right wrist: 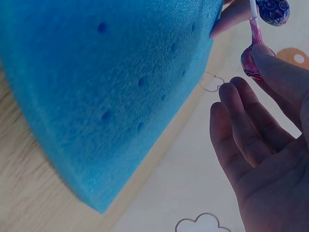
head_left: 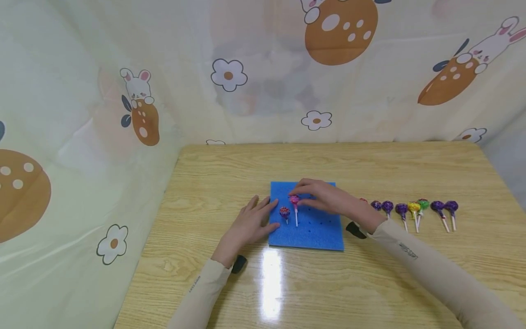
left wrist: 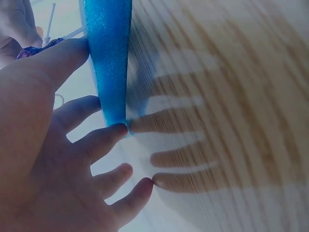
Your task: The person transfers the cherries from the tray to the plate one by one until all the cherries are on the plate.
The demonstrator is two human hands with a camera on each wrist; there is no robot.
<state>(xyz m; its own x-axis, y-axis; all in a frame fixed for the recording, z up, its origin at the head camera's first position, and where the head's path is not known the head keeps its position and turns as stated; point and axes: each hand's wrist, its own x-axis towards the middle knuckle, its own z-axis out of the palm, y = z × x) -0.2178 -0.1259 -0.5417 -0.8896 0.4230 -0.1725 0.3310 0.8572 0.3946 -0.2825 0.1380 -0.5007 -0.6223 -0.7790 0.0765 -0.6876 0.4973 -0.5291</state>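
My right hand (head_left: pixel 318 196) pinches a pink lollipop (head_left: pixel 294 199) by its wrapped head between thumb and forefinger, the white stick pointing down over the blue foam board (head_left: pixel 304 240). In the right wrist view the pink lollipop (right wrist: pixel 251 62) shows close beside the thumb, while the other fingers are loosely spread. Another lollipop (head_left: pixel 285 212), with a dark multicoloured wrapper, stands upright in the foam near its left side. Against the board's left edge rests my left hand (head_left: pixel 252 222), fingers spread; the left wrist view shows fingertips touching the foam's side (left wrist: pixel 108 63).
Several wrapped lollipops lie in a row on the wooden table (head_left: pixel 205 183) at right, among them a purple one (head_left: pixel 402 209), a yellow one (head_left: pixel 413 208) and a green one (head_left: pixel 423 203). Small holes dot the foam. A patterned curtain (head_left: pixel 267 100) hangs behind the table.
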